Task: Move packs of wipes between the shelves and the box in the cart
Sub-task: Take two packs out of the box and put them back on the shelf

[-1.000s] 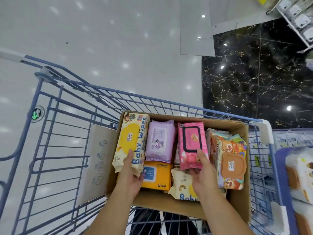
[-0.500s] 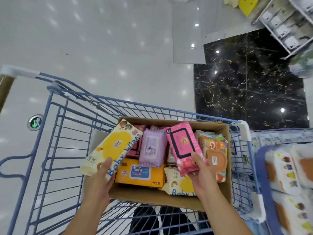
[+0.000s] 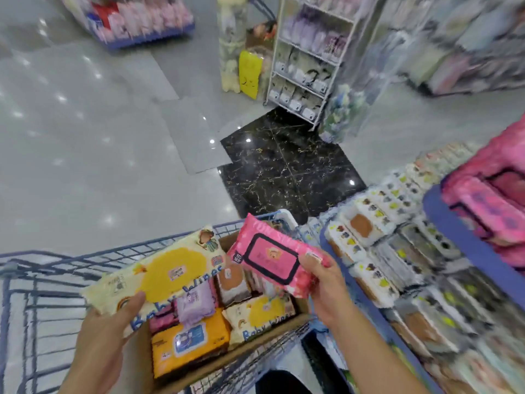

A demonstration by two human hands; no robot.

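I had the left hand (image 3: 105, 336) gripping the near end of the cream-and-yellow Baby Wipes pack (image 3: 170, 271), thumb on top, holding it tilted above the left part of the box (image 3: 143, 365). My right hand (image 3: 326, 288) grasped the pink pack (image 3: 272, 260) by its right end, raised over the box's far right corner. Inside the box lay an orange pack (image 3: 190, 342) at the near side, a purple pack (image 3: 196, 305) just behind it, and a second Baby Wipes pack (image 3: 264, 317) to its right. The box sat in the blue wire cart (image 3: 42, 308). Right of the box, blurred shelves (image 3: 397, 265) carried rows of white packs.
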